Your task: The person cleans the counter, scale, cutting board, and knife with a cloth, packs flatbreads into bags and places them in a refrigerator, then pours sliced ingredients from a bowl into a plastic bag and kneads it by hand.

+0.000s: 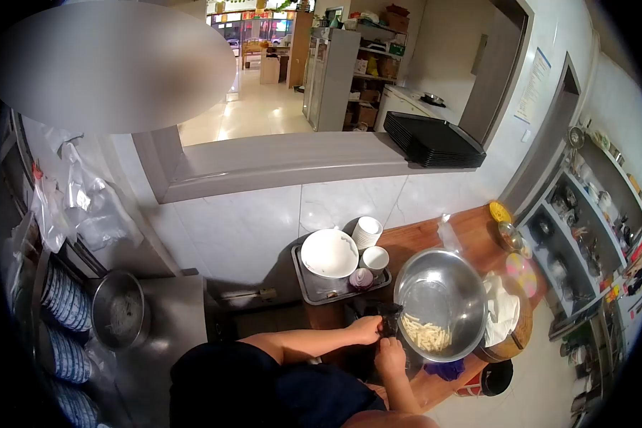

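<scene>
My left hand (364,330) and my right hand (390,355) are close together at the left side of a large steel bowl (441,275). Both have their fingers closed on a black plastic bag (388,321), my left hand higher up and my right hand just below it. Pale cut strips of food (426,334) lie in the lower part of the bowl. Behind my hands a metal tray (311,292) holds a white bowl (329,253), stacked white cups (367,233) and a purple onion (361,279).
Right of the steel bowl, a white cloth (501,309) lies on a round wooden board (519,332). Black trays (435,140) are stacked on the window ledge (278,160). At left stand a metal pan (120,310) and blue-patterned bowls (68,299). A bin (496,378) stands below the table.
</scene>
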Available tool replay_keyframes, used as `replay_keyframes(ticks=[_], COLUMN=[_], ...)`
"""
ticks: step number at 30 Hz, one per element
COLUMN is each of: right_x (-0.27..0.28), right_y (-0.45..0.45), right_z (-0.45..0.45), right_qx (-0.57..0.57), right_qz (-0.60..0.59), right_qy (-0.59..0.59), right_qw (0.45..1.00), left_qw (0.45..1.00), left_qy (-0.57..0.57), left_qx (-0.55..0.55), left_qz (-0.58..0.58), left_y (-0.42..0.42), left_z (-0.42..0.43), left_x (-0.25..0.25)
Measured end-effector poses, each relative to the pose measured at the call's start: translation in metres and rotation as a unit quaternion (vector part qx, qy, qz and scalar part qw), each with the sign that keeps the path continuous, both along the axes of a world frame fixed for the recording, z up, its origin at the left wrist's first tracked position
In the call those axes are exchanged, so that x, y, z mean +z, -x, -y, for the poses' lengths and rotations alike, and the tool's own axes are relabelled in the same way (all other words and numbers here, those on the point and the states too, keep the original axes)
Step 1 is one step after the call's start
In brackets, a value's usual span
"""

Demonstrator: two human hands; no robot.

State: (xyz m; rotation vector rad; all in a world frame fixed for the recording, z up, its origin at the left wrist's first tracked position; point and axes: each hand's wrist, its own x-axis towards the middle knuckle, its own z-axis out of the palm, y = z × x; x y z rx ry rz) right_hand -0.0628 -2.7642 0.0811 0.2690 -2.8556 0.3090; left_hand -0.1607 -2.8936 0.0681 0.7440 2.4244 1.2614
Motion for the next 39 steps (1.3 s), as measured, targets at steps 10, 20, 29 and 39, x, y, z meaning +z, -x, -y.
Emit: replay_keyframes(ticks=[10, 20, 29, 39], right_x=[0.001, -0.001, 0.003, 0.015], right_y=[-0.008, -0.021, -0.014, -0.009], right_z=[0.003, -0.015, -0.005, 0.001], right_qx=[-0.011, -0.004, 0.014, -0.037], right_qz=[-0.033, -0.113, -0.091, -0.064], right_qy=[0.016, 0.163, 0.058, -0.07], right_qw=[0.999, 0.98, 0.994, 0.995], left_qw=[0.997, 0.998, 0.997, 0.997], left_qy=[0.028, 0.046, 0.069, 0.066], left_qx=[-0.027, -0.006, 0.014, 0.013], left_qz=[0.059, 0.047, 0.022, 0.042], left_y=[0.006, 0.001, -0.009, -0.014], left_z=[-0.006, -0.009, 0.003, -0.01], left_x=[-0.016, -0.008, 0.017, 0.013])
